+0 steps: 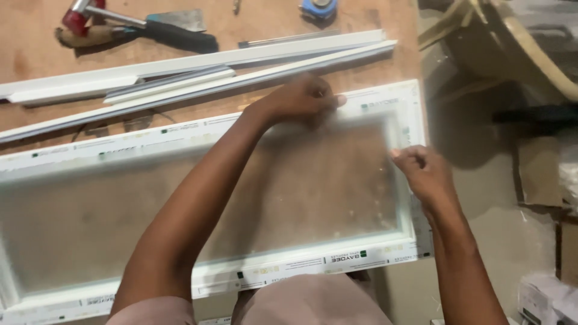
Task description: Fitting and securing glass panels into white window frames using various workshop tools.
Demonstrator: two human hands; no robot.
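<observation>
Pressing along a white window frame (pixel 385 99) on the worktop (pixel 36 54) — left hand (pixel 304 99) flat on top rail, right hand (pixel 424 171) pinching the side bead; seating it calls for firm, even pressure.

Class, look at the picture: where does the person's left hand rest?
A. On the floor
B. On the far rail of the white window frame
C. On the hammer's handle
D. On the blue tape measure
B: the left hand lies on the far rail of the white window frame, well short of the hammer.
</observation>
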